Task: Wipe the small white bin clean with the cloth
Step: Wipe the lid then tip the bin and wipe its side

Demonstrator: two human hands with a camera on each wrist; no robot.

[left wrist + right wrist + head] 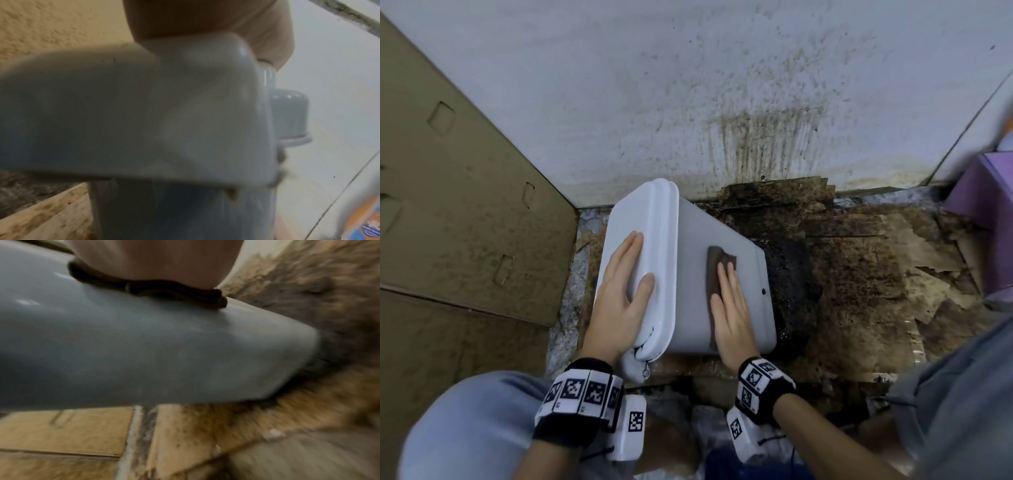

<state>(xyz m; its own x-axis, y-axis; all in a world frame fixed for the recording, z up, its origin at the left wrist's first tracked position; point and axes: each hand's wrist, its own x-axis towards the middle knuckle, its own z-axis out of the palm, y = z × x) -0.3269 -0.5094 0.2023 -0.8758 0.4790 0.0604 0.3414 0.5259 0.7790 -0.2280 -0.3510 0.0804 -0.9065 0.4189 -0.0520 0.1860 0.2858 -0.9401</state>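
The small white bin (695, 308) lies on its side on the floor, lid end toward the left. My left hand (621, 291) rests flat on the lid (626, 226), fingers straight, thumb over the lid's rim. My right hand (731, 308) presses a dark brown cloth (717, 263) flat against the bin's upturned side. In the right wrist view the cloth (174, 292) is squeezed between my palm and the bin (144, 345). The left wrist view shows the lid's edge (144, 113) close up and blurred.
Dirty, torn cardboard (859, 274) covers the floor to the right, with a dark stain by the bin's base. A stained white wall (722, 102) stands behind. A cardboard panel (448, 205) leans at the left. A purple box (986, 192) sits at the right edge. My knees are below.
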